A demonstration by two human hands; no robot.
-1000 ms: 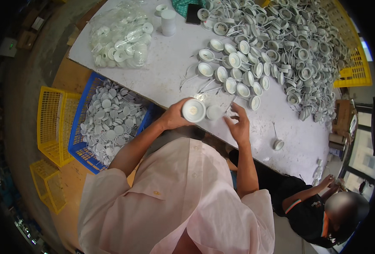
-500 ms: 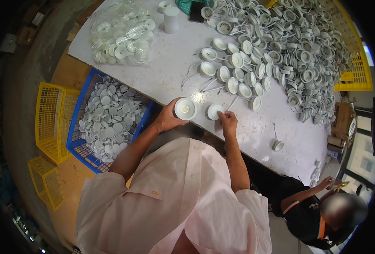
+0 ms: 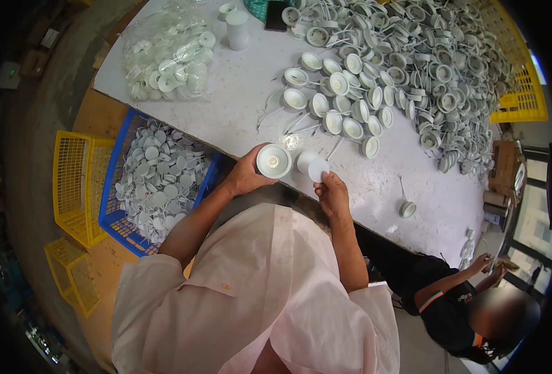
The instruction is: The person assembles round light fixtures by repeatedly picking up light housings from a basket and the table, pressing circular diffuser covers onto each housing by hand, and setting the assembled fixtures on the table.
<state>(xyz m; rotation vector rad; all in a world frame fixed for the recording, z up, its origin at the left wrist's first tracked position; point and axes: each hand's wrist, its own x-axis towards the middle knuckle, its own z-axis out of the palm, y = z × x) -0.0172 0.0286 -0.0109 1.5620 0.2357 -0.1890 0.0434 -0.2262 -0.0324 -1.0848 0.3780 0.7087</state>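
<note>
Gripping white lamp housing (image 3: 273, 161), left hand (image 3: 246, 176) raised.

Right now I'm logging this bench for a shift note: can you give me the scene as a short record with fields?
Left hand: holds a white round lamp housing, open side up
Right hand: pinches a white disc
Table: white, with rows and a heap of wired housings
Blue crate: full of white discs
Nearby: seated co-worker

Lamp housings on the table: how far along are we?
Done, it seems: a row of housings lined up near the table edge. In hand: left hand holds one housing; right hand pinches a white disc. Left: the big tangled pile and a blue crate of discs.
</note>
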